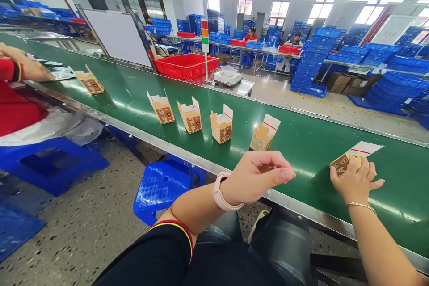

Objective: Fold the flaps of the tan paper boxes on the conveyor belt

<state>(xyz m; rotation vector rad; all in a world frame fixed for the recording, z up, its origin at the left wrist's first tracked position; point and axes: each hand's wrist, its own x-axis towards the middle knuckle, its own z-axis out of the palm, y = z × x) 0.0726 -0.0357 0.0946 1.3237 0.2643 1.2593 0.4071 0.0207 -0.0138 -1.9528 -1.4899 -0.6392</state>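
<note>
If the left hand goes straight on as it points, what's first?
Probably the box at the right hand, or that hand's thumb, to the right across the green belt. Depth is unclear: the left hand looks raised above the belt, so it might pass over the box.

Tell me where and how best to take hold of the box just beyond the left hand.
Probably by the lower body of the box, thumb and fingers on opposite walls, with the left hand coming from the near side of the belt. The body is boxy; the raised white flap looks thin and might bend.
</note>
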